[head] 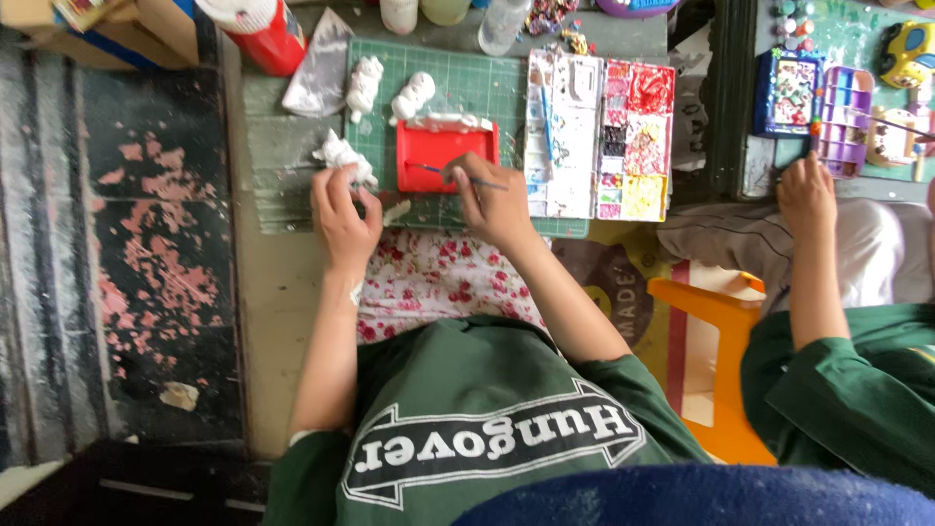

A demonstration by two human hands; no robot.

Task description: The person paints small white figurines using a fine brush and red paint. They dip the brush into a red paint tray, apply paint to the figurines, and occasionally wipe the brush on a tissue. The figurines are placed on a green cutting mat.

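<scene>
holding a small white plaster figure (343, 156) at the near left corner of the green cutting mat (467, 88), the left hand (343, 216) is curled around the figure's lower part, fingers closed on it so that only the top shows above the knuckles. the right hand (497, 200) pinches a thin paintbrush (466, 176), fingers clenched on the shaft (the grip itself is partly hidden by the hand).

the brush's long axis runs almost level, left to right, and its tip end points left over a red tray-like piece with a white rim (444, 151) that sits between the two hands and just beyond them. so the figure lies to the left of the brush tip, past the red piece, with the left hand on it and the right hand well apart from it; the brush already points that way.

just right of the right hand lies an open paint palette (599, 136), its wells smeared with red, pink and yellow. beyond the left hand, two more unpainted white figures (390, 90) rest on the mat, and a red bottle with a white cap (263, 29) stands farther off. the desk (282, 282) shows bare beneath the left wrist, beside a floral cloth (429, 278).

off to the right, another person's hand (806, 190) reaches toward a purple tray of paint pots (845, 117).
</scene>
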